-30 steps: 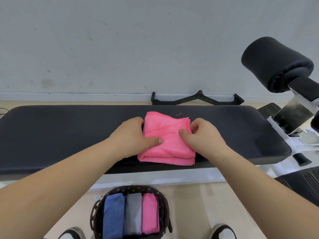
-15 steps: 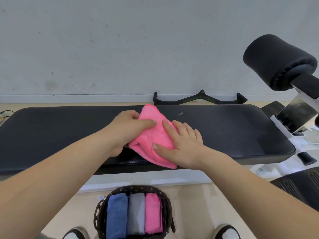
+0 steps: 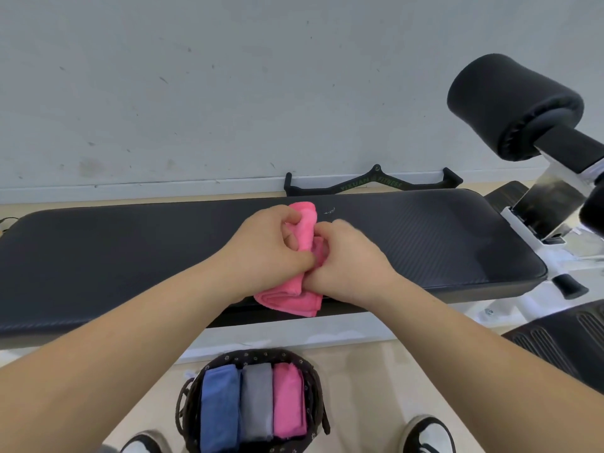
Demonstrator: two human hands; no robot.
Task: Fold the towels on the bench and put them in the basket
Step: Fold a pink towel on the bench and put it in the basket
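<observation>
So, hands: left hand (image 3: 264, 243) and right hand (image 3: 346, 259) are close together, both clamped on the pink towel (image 3: 287, 299), fingers curled into its folds.
Pink towel: bunched at the near edge of the bench (image 3: 130, 250), lower end at the lip.
Basket (image 3: 261, 355): on the floor below, three folded towels (image 3: 258, 403) filling most of it.
Risk: the folds may spring open in the lift, and the gap left by the right rim looks tight.

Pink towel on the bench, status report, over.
Left hand and right hand grip pink cloth towel on black padded bench. Round dark basket below. Nothing blocking.
</observation>
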